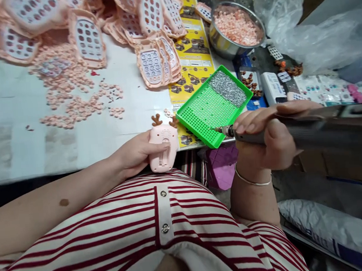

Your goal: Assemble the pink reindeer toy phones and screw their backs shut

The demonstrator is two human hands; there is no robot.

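My left hand [139,152] grips a pink toy phone [164,151] with brown antlers at its top. Its back faces up, and my thumb lies across the battery recess. In my right hand [269,134] is a dark electric screwdriver [321,129], held level with its bit [219,130] pointing left. That bit hovers over the near part of a green perforated tray [194,110]. Many small silver screws [229,89] are heaped at the tray's far end. Whether a screw sits on the bit is too small to tell.
Pink phone shells with keypads [152,65] are stacked at the table's back. Small pink pieces [71,103] lie scattered at left. A steel bowl [213,39] of pink parts stands behind the tray. Plastic bags [322,33] and a white box [273,88] are at right.
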